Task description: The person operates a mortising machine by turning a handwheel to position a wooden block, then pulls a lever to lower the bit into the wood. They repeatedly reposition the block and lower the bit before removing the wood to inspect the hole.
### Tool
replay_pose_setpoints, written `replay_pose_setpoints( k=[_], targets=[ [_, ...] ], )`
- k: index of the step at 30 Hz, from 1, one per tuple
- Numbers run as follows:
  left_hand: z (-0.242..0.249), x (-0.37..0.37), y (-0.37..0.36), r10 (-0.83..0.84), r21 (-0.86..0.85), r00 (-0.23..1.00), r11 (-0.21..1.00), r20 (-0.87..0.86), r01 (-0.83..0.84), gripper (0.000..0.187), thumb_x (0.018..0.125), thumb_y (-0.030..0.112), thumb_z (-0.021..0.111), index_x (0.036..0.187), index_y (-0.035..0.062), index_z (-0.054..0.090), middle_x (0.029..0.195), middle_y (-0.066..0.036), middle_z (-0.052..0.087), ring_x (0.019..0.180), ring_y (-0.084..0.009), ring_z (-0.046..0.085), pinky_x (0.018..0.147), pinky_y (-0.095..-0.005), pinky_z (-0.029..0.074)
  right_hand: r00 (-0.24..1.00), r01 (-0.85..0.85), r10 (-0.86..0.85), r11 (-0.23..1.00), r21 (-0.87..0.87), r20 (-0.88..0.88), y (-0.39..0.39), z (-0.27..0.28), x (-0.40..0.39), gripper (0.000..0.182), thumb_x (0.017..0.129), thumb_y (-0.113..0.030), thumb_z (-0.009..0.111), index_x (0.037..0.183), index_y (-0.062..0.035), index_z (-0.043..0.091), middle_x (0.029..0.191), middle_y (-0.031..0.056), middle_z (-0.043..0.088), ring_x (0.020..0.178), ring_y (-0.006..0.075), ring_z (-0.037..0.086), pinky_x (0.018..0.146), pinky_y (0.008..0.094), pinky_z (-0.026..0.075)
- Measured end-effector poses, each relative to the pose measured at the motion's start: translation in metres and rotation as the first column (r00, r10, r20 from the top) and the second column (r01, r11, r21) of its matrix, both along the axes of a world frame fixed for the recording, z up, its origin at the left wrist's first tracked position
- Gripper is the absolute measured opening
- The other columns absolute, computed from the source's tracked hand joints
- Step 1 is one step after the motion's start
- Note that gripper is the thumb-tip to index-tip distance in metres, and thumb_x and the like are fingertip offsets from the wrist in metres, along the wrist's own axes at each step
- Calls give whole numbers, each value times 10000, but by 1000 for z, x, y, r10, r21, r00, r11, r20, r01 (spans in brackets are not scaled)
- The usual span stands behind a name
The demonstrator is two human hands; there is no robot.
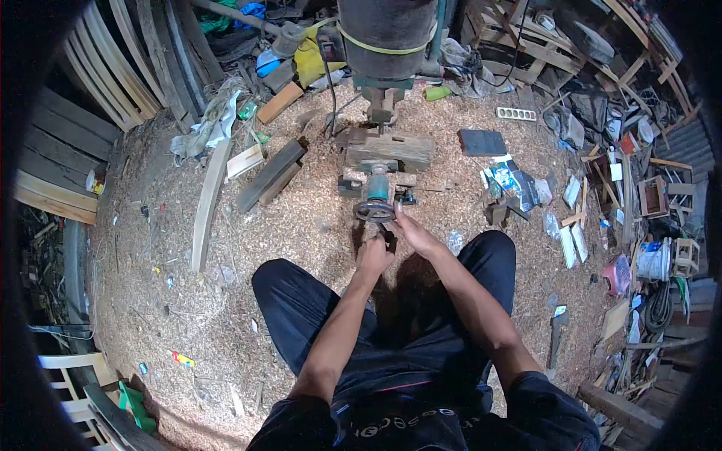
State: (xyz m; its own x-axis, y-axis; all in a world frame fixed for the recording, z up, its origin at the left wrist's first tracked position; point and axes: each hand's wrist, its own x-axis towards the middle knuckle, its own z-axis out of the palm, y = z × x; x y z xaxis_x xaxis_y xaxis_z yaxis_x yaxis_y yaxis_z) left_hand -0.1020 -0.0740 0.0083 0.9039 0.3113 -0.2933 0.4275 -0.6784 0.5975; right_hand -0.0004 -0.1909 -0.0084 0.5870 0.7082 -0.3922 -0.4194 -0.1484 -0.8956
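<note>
My left hand is closed around a dark handle just below a round metal handwheel; what the handle belongs to is partly hidden. At the right edge of that wheel, my right hand has its fingers on the rim. Behind the wheel runs a green machine shaft. A rough wooden block lies across the machine, under a metal spindle head. Above it hangs a large dark drum-shaped motor housing with a yellow band.
Wood shavings cover the floor. Dark timber pieces and a long plank lie to the left. A dark board and a power strip are at the right. Scrap wood and a pink basket line the right side.
</note>
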Motion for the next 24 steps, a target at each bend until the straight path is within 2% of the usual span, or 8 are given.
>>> replay_pose_setpoints(
  k=[5, 7, 10, 12, 17, 19, 22, 24],
  targets=[
    [14, 0, 37, 216, -104, 975, 972, 45, -211, 439, 899, 314, 613, 1161, -37, 602, 1047, -293, 677, 998, -440, 660, 882, -500, 519, 973, 219, -195, 948, -231, 121, 5, 0, -3, 681, 1069, -522, 258, 1380, 40, 484, 1343, 151, 545, 1226, 236, 495, 1049, 360, 391],
    [16, 9, 45, 251, -123, 869, 968, 426, -220, 433, 948, 313, 551, 1234, -12, 568, 1231, -307, 585, 1139, -442, 583, 960, -494, 472, 967, 213, -252, 873, -438, -32, 7, 28, -2, 687, 1056, -561, 268, 1268, 16, 574, 1156, 100, 651, 1022, 194, 596, 887, 355, 482],
    [22, 20, 40, 148, -104, 784, 989, 602, -107, 384, 1001, 239, 486, 1321, 27, 511, 1422, -275, 431, 1321, -430, 414, 1096, -493, 342, 919, 321, -327, 945, -65, -219, 21, -45, -13, 698, 1049, -585, 256, 1264, -2, 572, 1097, 94, 668, 953, 156, 609, 843, 337, 493],
    [6, 34, 31, -13, 87, 756, 994, 654, -59, 368, 991, 202, 511, 1311, 20, 511, 1378, -259, 465, 1307, -427, 418, 1103, -508, 323, 909, 356, -369, 929, -100, -195, 35, -2, -23, 798, 1027, -642, 194, 1336, 1, 552, 1196, 113, 626, 1074, 197, 572, 959, 334, 442],
    [-45, 42, 33, 297, -217, 758, 954, 580, -208, 497, 1055, 380, 375, 1393, 28, 470, 1445, -201, 443, 1341, -373, 400, 1158, -450, 266, 918, 359, -303, 910, -207, 257, 38, -3, -35, 768, 1048, -582, 170, 1389, 42, 461, 1335, 200, 558, 1267, 308, 509, 1076, 378, 375],
    [-128, 47, 63, 508, -755, 813, 641, 284, -136, 540, 1064, 424, 331, 1403, 20, 445, 1368, -187, 505, 1293, -327, 453, 1135, -431, 304, 862, 304, -220, 945, -119, 457, 33, 23, -29, 751, 1057, -559, 190, 1415, 55, 433, 1428, 215, 481, 1335, 298, 434, 1141, 370, 298],
    [-128, 44, 53, 596, -793, 792, 543, 132, -277, 622, 1070, 492, 259, 1414, 2, 426, 1285, -151, 571, 1212, -261, 522, 1105, -406, 352, 895, 273, -254, 962, 1, 366, 24, 58, -18, 748, 1060, -552, 194, 1405, 64, 443, 1422, 212, 484, 1355, 295, 414, 1153, 370, 279],
    [-59, 46, 41, 707, -820, 707, 424, 34, -385, 624, 1071, 487, 260, 1411, -4, 439, 1310, -151, 563, 1222, -270, 521, 1112, -402, 349, 911, 390, -379, 920, -40, 162, 29, 20, -3, 776, 1054, -567, 183, 1435, 75, 397, 1479, 224, 424, 1400, 305, 368, 1173, 364, 247]
  ],
)
